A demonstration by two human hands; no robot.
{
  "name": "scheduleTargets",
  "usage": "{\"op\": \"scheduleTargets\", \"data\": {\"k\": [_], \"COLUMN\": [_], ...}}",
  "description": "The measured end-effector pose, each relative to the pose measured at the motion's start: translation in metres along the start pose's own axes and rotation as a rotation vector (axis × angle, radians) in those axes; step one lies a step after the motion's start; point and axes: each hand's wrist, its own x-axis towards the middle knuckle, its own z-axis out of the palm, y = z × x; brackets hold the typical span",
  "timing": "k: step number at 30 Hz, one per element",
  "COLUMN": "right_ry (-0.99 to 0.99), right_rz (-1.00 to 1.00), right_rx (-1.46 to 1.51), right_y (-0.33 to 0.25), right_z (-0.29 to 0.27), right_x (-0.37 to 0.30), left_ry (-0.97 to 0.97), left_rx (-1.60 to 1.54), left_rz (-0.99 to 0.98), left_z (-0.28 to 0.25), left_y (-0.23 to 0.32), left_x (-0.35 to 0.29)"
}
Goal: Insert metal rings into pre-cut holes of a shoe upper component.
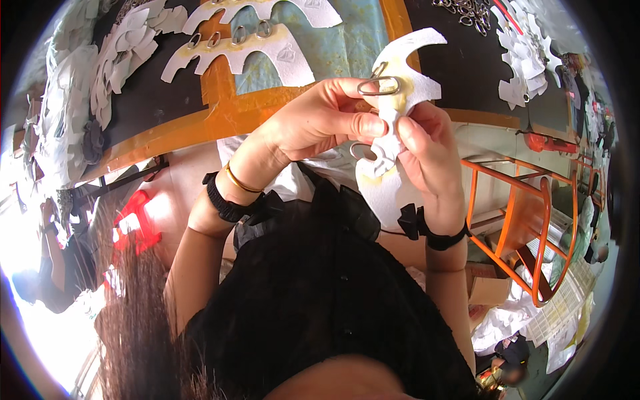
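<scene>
In front of my chest, both hands hold up a white felt-like cut-out strip with pointed lobes and yellowish glue stains. My left hand pinches its folded middle between thumb and fingers. My right hand grips the same fold from the other side, thumb on top. An oval metal ring stands out at the strip's upper part, by my left fingertips. Another ring shows below the thumbs. On the table lies a similar white strip bearing several oval rings, with another strip behind it.
The dark table has a blue-green glue-stained sheet edged with orange tape. White cut-outs are heaped at left, more at right, near loose metal rings. An orange chair stands right, a red stool left.
</scene>
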Motion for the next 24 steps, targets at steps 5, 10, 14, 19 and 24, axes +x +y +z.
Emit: {"op": "scheduleTargets", "data": {"k": [5,10,14,19,24], "right_ry": [0.259,0.345,0.267,0.214,0.141], "right_rz": [-0.458,-0.348,-0.205,-0.236,-0.043], "right_rx": [-0.792,-0.725,-0.445,-0.487,-0.229], "right_y": [0.000,-0.010,-0.011,-0.001,-0.002], "right_z": [0.001,-0.002,0.004,0.003,-0.006], "right_x": [0.001,0.003,0.005,0.007,0.010], "left_ry": [0.323,0.380,0.392,0.465,0.495], "left_rx": [0.345,0.330,0.348,0.840,1.218], "left_rz": [0.154,0.158,0.160,0.245,0.439], "left_z": [0.017,0.018,0.013,0.027,0.022], "left_y": [-0.006,-0.001,-0.006,-0.006,-0.016], "left_x": [0.002,0.002,0.002,-0.001,-0.003]}}
